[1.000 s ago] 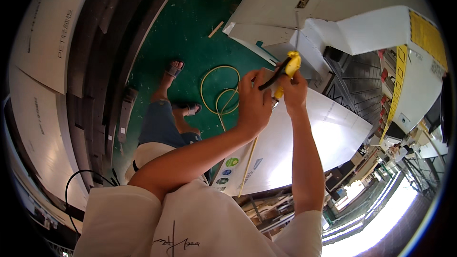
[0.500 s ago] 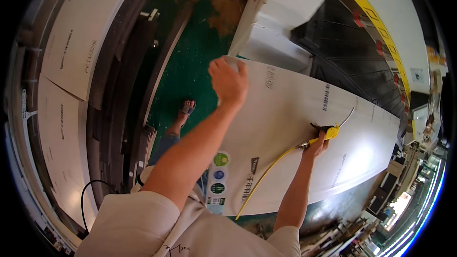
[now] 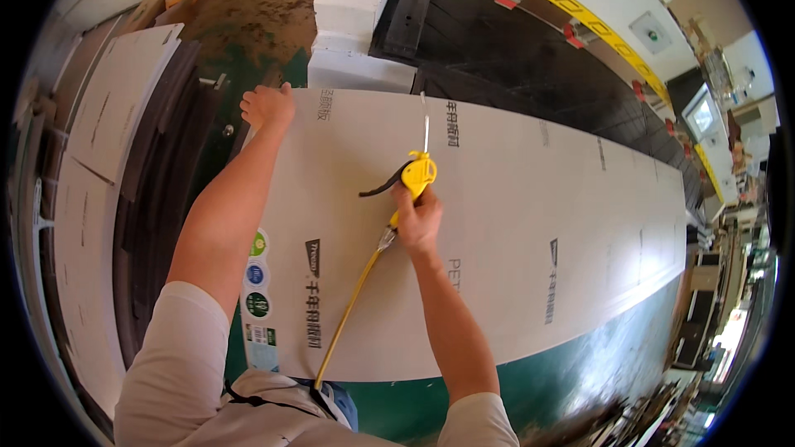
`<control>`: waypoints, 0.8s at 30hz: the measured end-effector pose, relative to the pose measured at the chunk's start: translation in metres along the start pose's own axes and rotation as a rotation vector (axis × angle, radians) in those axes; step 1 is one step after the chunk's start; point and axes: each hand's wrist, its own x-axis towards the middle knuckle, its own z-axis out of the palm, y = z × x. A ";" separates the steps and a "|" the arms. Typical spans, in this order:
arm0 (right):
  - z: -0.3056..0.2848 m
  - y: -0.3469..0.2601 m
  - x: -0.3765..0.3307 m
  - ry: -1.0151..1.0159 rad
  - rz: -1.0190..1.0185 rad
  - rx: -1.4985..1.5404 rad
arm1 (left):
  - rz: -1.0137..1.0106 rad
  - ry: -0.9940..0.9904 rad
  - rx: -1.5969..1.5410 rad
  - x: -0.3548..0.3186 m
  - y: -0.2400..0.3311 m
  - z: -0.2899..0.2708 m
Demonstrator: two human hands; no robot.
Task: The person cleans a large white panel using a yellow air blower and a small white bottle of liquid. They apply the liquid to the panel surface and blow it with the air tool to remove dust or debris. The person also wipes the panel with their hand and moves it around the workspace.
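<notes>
A long white panel (image 3: 505,199) with printed marks lies flat in front of me. My left hand (image 3: 267,108) is at its far left corner, fingers bent around the edge and thumb toward the far side; the fingertips are partly hidden. Over the panel, my right hand (image 3: 420,219) is wrapped round the handle of a yellow air blow gun (image 3: 420,172). The gun's thin metal nozzle points to the panel's far edge, and its black lever sticks out to the left. From its metal coupling a yellow hose (image 3: 346,314) runs back toward my waist.
Dark boards (image 3: 161,190) stand stacked on the left beside tall white sheets (image 3: 99,223). Beyond the panel are a white block-shaped structure (image 3: 356,25), a black slatted surface (image 3: 497,58) and a yellow strip (image 3: 563,4). Green floor (image 3: 389,401) shows near me; assorted boards (image 3: 629,414) lie at the lower right.
My view has shifted, so the panel appears farther left. The blow gun has moved left along the panel toward my left hand, its nozzle turning from far right to straight away from me.
</notes>
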 end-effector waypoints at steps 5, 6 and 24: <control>-0.023 0.005 -0.006 -0.257 0.110 0.021 | -0.333 0.061 0.021 -0.022 0.042 0.007; -0.025 0.011 0.000 -0.298 0.101 0.007 | -0.350 0.097 0.049 -0.019 0.049 0.005; -0.084 -0.001 0.131 -1.182 0.286 0.227 | -0.395 0.228 0.214 -0.009 0.049 0.016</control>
